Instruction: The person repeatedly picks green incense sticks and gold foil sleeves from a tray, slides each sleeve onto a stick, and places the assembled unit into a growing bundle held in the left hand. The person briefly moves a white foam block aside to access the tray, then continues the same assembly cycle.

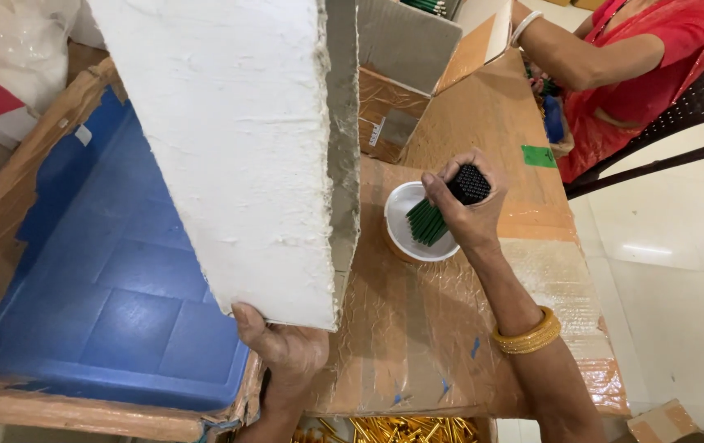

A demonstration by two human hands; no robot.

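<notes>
My left hand (284, 351) grips the lower edge of a large white slab (233, 139), thick and rough like a foam or plaster board, held up tilted over the blue tray. My right hand (468, 205) is closed around a bundle of dark green sticks (432, 218), with their black ends showing at the top of my fist. The bundle's lower ends reach into a shallow white bowl (405, 207) that sits on the tape-covered cardboard table top (442, 320). A gold bangle sits on my right wrist.
A blue plastic tray (114, 279) in a cardboard frame lies at the left. An open cardboard box (397, 90) stands behind the slab. Another person in red (639, 74) sits at the far right corner. Gold-coloured sticks (393, 430) lie below the table's near edge.
</notes>
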